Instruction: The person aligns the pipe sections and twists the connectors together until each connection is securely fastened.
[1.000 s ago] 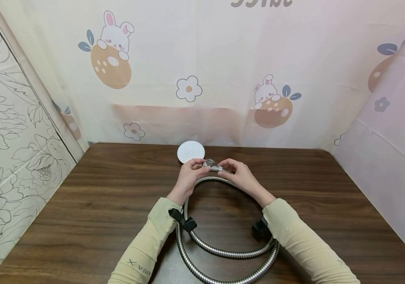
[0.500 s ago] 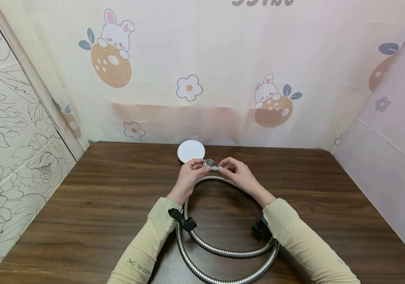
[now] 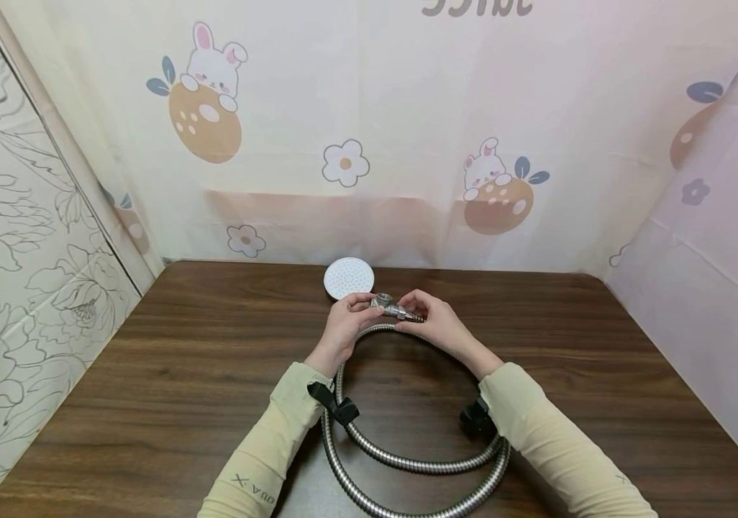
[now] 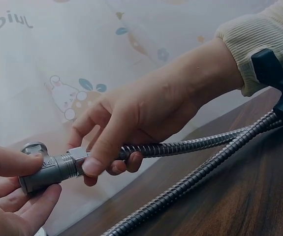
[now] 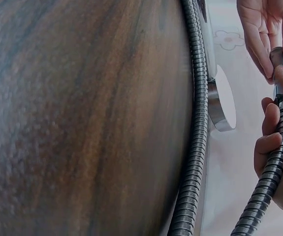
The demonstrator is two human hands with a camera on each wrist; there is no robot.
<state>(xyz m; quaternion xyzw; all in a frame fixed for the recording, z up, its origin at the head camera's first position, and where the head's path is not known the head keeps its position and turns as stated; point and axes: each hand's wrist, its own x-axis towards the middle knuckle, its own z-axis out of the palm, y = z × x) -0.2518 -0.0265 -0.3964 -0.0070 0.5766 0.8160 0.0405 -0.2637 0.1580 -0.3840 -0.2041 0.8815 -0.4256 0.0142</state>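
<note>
My left hand (image 3: 342, 325) pinches a short silvery pipe fitting (image 4: 39, 174) with a round side opening on top. My right hand (image 3: 436, 321) grips the end of a ribbed metal shower hose (image 4: 173, 147), thumb on its smooth connector nut (image 4: 78, 154). The nut meets the fitting's threaded end, and some thread shows beside it in the left wrist view. Both hands are above the far part of the table. From the right hand the hose runs down and lies in loops between the forearms. Fingers partly cover the fitting in the right wrist view.
A round white shower head (image 3: 349, 278) lies face up just behind my left hand, near the back edge of the dark wooden table (image 3: 213, 360). Patterned cloth (image 3: 401, 173) hangs behind the table and along its sides. Black wrist mounts (image 3: 344, 410) sit close over the hose loops.
The right fingers shifted in over the nut, then back toward the hose, so more of the nut shows now. The left hand and the fitting stay nearly in place.
</note>
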